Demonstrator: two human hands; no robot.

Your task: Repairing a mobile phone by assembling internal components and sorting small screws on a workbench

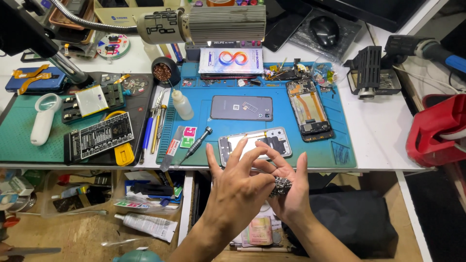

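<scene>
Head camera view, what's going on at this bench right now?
A person sits at a phone repair bench. Their left hand and right hand meet just off the near edge of the blue mat, fingers working together; no tool is held. A stripped phone frame and a screwdriver lie just beyond them.

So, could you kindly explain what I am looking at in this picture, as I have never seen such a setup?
It is one view from a camera on a person's head, looking down at a phone repair bench. The left hand and right hand meet just before the bench edge; the right palm cups a small dark, shiny lump, which the left fingers touch. On the blue mat lie a grey phone, an opened phone, a phone frame and a screwdriver.
</scene>
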